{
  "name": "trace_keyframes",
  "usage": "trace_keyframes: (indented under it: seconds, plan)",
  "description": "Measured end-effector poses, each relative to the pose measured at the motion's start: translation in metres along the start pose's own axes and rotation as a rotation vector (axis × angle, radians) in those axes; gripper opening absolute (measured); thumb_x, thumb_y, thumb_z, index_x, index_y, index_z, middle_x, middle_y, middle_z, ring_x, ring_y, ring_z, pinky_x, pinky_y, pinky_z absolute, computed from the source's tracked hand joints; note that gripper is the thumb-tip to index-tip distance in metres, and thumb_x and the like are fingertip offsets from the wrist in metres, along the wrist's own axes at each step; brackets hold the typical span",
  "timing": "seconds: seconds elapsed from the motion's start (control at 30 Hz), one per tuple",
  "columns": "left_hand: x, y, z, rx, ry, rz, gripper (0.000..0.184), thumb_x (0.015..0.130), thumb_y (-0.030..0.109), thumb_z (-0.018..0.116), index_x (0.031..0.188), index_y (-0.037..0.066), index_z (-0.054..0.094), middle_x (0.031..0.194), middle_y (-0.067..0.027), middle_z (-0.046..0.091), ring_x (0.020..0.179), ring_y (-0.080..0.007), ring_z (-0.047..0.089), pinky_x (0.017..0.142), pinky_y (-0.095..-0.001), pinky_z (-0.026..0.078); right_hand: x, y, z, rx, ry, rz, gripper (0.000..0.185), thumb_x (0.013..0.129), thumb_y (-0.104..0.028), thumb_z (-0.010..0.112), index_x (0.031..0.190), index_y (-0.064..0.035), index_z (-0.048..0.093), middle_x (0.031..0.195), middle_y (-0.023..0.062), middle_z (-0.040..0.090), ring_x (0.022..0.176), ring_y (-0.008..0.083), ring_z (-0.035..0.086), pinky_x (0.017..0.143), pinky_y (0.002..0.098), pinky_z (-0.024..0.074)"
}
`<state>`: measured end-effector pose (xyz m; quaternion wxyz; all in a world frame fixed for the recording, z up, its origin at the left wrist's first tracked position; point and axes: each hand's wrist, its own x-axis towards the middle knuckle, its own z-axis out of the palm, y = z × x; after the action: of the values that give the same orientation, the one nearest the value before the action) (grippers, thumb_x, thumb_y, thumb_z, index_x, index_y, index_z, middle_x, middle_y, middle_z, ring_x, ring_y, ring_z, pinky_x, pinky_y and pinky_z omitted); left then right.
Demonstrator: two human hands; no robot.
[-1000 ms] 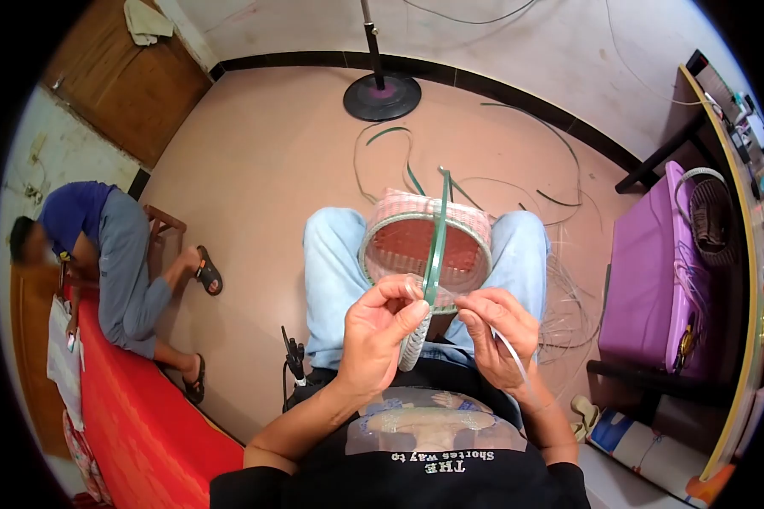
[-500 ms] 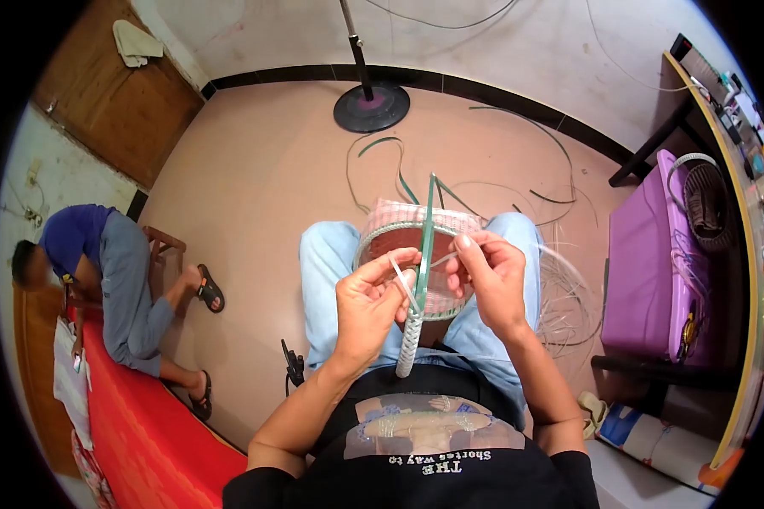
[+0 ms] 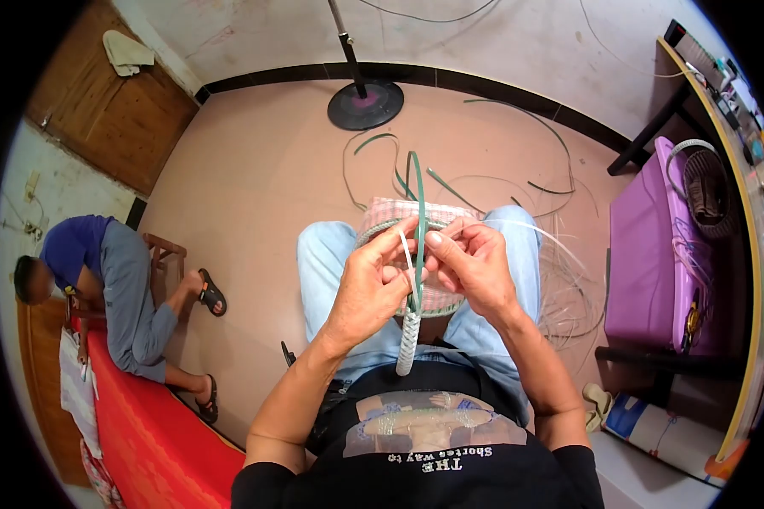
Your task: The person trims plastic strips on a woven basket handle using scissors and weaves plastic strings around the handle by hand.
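A woven basket (image 3: 450,306) with a pink checked lining (image 3: 441,209) stands between my knees. Its handle (image 3: 408,343) is wrapped in white strip at the near end, and bare green straps (image 3: 421,191) arch up from it. My left hand (image 3: 369,284) is closed, fingers pinched on the white plastic strip (image 3: 407,251) beside the green straps. On the other side, my right hand (image 3: 471,263) is also closed, thumb and forefinger pinching the strip close to the straps. The strip's loose length trails away to the right. Both hands partly hide the basket rim.
Green strips (image 3: 552,192) lie on the floor ahead, and a tangle of pale strips (image 3: 569,297) by my right knee. A round stand base (image 3: 365,105) is farther off. Right is a purple bin (image 3: 645,254) beside a desk. Another person (image 3: 127,280) sits left by a red surface (image 3: 153,424).
My right hand has moved left, in toward the green straps and my left hand. The straps have bowed into a rounder arch, and the camera view has shifted slightly.
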<state>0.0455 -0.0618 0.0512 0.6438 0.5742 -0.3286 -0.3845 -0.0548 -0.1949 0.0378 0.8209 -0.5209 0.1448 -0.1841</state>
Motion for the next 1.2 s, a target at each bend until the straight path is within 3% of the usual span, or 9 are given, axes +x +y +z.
trace_keyframes:
  seconds: [0.3, 0.47, 0.57, 0.7, 0.73, 0.87, 0.93, 1.03, 1.2]
  plan:
    - [-0.004, -0.008, 0.001, 0.047, 0.014, 0.012, 0.04, 0.087, -0.003, 0.057, 0.126, -0.007, 0.047, 0.092, 0.0001, 0.058, 0.072, -0.0006, 0.049, 0.06, -0.0165, 0.042, -0.003, -0.006, 0.001, 0.037, 0.178, -0.087, 0.02, 0.09, -0.015, 0.06, 0.077, -0.001, 0.058, 0.064, 0.0041, 0.059, 0.048, 0.005, 0.049, 0.042, 0.0164, 0.0361]
    - [-0.017, -0.012, 0.012, -0.177, 0.224, 0.003, 0.008, 0.093, 0.003, 0.05, 0.099, -0.001, 0.052, 0.08, 0.0032, 0.051, 0.063, -0.0003, 0.043, 0.055, -0.0162, 0.036, -0.024, 0.009, 0.005, -0.183, 0.153, 0.048, 0.034, 0.096, -0.029, 0.049, 0.075, -0.0037, 0.055, 0.062, 0.0047, 0.056, 0.044, 0.0061, 0.047, 0.038, 0.0181, 0.0331]
    - [-0.029, -0.01, 0.001, -0.341, 0.131, -0.096, 0.008, 0.093, 0.004, 0.049, 0.099, 0.0, 0.053, 0.079, 0.0026, 0.05, 0.06, -0.0012, 0.04, 0.052, -0.0166, 0.032, -0.049, 0.017, 0.017, -0.236, -0.094, 0.177, 0.016, 0.091, -0.017, 0.059, 0.089, -0.0019, 0.056, 0.073, 0.0034, 0.059, 0.059, 0.007, 0.055, 0.052, 0.0203, 0.0453]
    - [-0.048, -0.002, -0.013, -0.496, 0.081, -0.249, 0.011, 0.093, 0.008, 0.052, 0.1, 0.001, 0.054, 0.083, 0.0004, 0.051, 0.063, -0.0015, 0.038, 0.052, -0.0152, 0.031, -0.059, 0.032, 0.033, 0.113, -0.065, 0.176, 0.019, 0.087, -0.015, 0.065, 0.096, -0.0009, 0.056, 0.08, -0.0003, 0.059, 0.072, 0.004, 0.053, 0.063, 0.0185, 0.0427]
    - [-0.053, -0.002, -0.02, -0.458, 0.093, -0.246, 0.017, 0.094, 0.014, 0.051, 0.102, 0.0, 0.054, 0.083, -0.0014, 0.052, 0.069, -0.0074, 0.044, 0.066, -0.0217, 0.04, -0.059, 0.038, 0.033, 0.159, -0.044, 0.16, 0.018, 0.088, -0.014, 0.064, 0.096, -0.0011, 0.056, 0.08, -0.0003, 0.059, 0.071, 0.0041, 0.052, 0.063, 0.0188, 0.0425]
    - [-0.074, 0.011, -0.048, -0.829, 0.226, -0.14, 0.028, 0.094, 0.025, 0.048, 0.089, 0.0, 0.057, 0.087, -0.0103, 0.059, 0.093, -0.0211, 0.057, 0.097, -0.0396, 0.035, -0.061, 0.046, 0.034, 0.221, -0.034, 0.137, 0.016, 0.09, -0.013, 0.06, 0.099, -0.0015, 0.054, 0.087, 0.0061, 0.06, 0.071, 0.0106, 0.056, 0.062, 0.0236, 0.0444]
    - [-0.085, 0.018, -0.075, -0.977, 0.22, -0.048, 0.032, 0.094, 0.024, 0.049, 0.069, 0.005, 0.051, 0.069, -0.0071, 0.052, 0.075, -0.0181, 0.053, 0.099, -0.0432, 0.036, -0.062, 0.045, 0.035, 0.279, -0.051, 0.173, 0.018, 0.09, -0.013, 0.059, 0.102, -0.0014, 0.052, 0.089, 0.0092, 0.06, 0.072, 0.015, 0.058, 0.062, 0.027, 0.0454]
    - [-0.108, 0.037, -0.116, -1.157, 0.294, 0.14, 0.043, 0.099, 0.028, 0.039, 0.059, 0.013, 0.033, 0.052, 0.0033, 0.022, 0.049, -0.0095, 0.021, 0.056, -0.0264, 0.026, -0.062, 0.034, 0.04, 0.433, -0.06, 0.229, 0.021, 0.09, -0.011, 0.057, 0.107, -0.0018, 0.049, 0.083, 0.0091, 0.056, 0.069, 0.0175, 0.057, 0.059, 0.0308, 0.0452]
    - [-0.229, 0.045, -0.288, -0.971, 0.707, 0.26, 0.047, 0.095, 0.024, 0.051, 0.056, 0.013, 0.027, 0.053, 0.0015, 0.022, 0.047, -0.0114, 0.022, 0.054, -0.0273, 0.026, -0.064, 0.03, 0.034, 0.545, -0.044, 0.256, 0.028, 0.089, -0.007, 0.057, 0.115, -0.0033, 0.045, 0.078, 0.0065, 0.051, 0.064, 0.0193, 0.055, 0.057, 0.0343, 0.0453]
